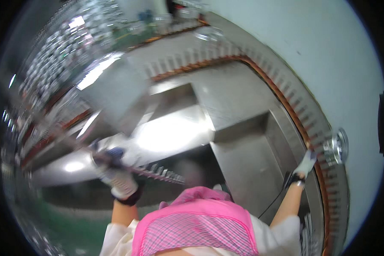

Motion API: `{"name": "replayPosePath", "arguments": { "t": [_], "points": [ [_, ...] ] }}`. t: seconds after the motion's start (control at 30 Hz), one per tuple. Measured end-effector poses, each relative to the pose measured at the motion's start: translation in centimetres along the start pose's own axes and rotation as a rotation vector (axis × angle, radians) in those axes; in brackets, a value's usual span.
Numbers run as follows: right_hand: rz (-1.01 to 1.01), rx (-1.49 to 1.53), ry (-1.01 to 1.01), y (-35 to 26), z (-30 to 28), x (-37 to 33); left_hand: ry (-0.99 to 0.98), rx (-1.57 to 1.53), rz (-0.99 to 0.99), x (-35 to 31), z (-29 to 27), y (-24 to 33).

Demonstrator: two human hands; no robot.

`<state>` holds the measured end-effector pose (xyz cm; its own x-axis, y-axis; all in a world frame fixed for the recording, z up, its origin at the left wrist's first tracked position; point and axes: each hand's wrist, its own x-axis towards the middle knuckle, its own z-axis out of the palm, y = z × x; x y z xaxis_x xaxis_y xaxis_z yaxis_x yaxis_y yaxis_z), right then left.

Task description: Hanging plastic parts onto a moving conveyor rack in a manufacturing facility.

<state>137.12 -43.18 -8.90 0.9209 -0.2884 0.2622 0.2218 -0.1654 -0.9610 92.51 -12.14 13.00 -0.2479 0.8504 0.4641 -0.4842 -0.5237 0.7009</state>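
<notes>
My left hand (115, 170), in a white glove with blue-grey patches, is closed around a long thin strip (147, 173) that slants across the left side. A row of small clear pieces stands along the strip's near end; motion smears its far end. At the right, my right hand (306, 164), also gloved, reaches to a brown rail (298, 123) lined with small pale upright pieces. Its fingertips meet the rail's edge, but whether they grip anything is too small to make out. Beside them, against the wall, sits a clear round glass-like object (339, 146).
In front of me is a steel bench with recessed basins (247, 170). The rail bends along its back and right edges, below a pale wall (307, 42). Another clear round object (209, 34) stands at the back. Many blurred shiny pieces (68, 51) fill the far left.
</notes>
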Motion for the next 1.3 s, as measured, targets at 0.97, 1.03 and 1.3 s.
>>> {"name": "replayPosePath", "arguments": {
  "t": [0.97,1.03,1.3],
  "points": [
    [0.401,0.673,0.029,-12.1,-37.7,-8.0,-0.425,0.196,-0.047,-16.7,-5.1,6.6],
    [0.291,0.264,0.221,-10.0,-47.3,-3.5,-0.238,0.225,-0.07,-16.6,-4.8,7.8],
    [0.545,-0.205,0.536,0.2,-74.4,13.7,-0.266,0.367,0.021,-21.1,-1.3,8.7]
  ]
}}
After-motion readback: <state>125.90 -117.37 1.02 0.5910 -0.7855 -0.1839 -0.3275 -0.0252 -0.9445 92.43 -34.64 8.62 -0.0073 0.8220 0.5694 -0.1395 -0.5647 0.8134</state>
